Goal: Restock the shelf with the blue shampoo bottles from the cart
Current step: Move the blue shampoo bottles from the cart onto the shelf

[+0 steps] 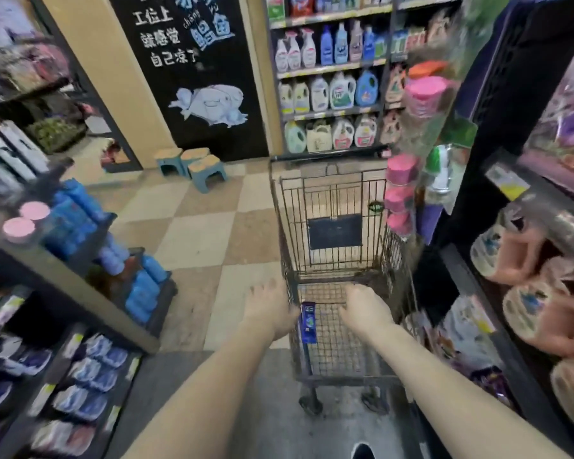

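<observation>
A wire shopping cart (335, 180) stands in the aisle straight ahead. One blue shampoo bottle (308, 323) lies against the mesh at the cart's near left side. My left hand (272, 306) reaches over the cart's left rim with its fingers spread and straight; its thumb side is right beside the bottle, and I cannot see a grip on it. My right hand (365, 309) hovers over the mesh to the right of the bottle, fingers loosely curled, nothing visible in them. The rest of the cart basket looks bare.
Dark shelves (517, 293) with pink jugs line the right, hard against the cart. Shelves (80, 286) with blue packs stand at the left. Low stools (193, 167) and a chalkboard wall (193, 71) are ahead, with detergent shelves (328, 91) behind the cart. Checkered floor (212, 233) lies between.
</observation>
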`<action>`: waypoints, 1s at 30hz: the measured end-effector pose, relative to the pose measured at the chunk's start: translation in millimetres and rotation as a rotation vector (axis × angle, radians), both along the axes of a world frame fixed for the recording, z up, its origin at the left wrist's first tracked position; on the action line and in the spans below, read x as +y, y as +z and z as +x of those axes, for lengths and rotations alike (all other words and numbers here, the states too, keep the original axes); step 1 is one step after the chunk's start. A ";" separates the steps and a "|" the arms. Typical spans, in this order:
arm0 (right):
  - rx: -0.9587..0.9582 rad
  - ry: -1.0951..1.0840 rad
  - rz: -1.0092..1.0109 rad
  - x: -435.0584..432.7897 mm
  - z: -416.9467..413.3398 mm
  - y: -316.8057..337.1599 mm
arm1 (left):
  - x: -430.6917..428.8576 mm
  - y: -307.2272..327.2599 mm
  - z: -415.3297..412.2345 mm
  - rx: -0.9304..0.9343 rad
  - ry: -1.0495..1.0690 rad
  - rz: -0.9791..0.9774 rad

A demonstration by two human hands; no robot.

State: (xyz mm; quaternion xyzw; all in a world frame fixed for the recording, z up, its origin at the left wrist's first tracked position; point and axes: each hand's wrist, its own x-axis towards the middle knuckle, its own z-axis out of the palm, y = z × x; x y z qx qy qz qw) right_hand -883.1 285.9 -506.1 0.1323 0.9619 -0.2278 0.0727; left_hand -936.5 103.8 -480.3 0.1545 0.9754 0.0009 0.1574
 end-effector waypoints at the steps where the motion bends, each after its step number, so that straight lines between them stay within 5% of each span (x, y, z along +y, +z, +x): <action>1: -0.030 0.015 -0.002 9.2 -22.5 -11.1 | 9.8 -10.6 -19.4 -0.018 0.016 -0.013; 14: -0.305 -0.056 -0.133 59.7 -215.9 -203.9 | 101.1 -180.6 -204.7 -0.158 -0.163 -0.141; 23: -0.433 -0.267 -0.361 30.4 -264.9 -396.1 | 118.5 -305.3 -288.7 -0.172 -0.258 -0.229; 30: -0.351 -0.480 -0.604 -9.1 -281.3 -460.6 | 120.8 -349.5 -307.3 -0.165 -0.192 -0.217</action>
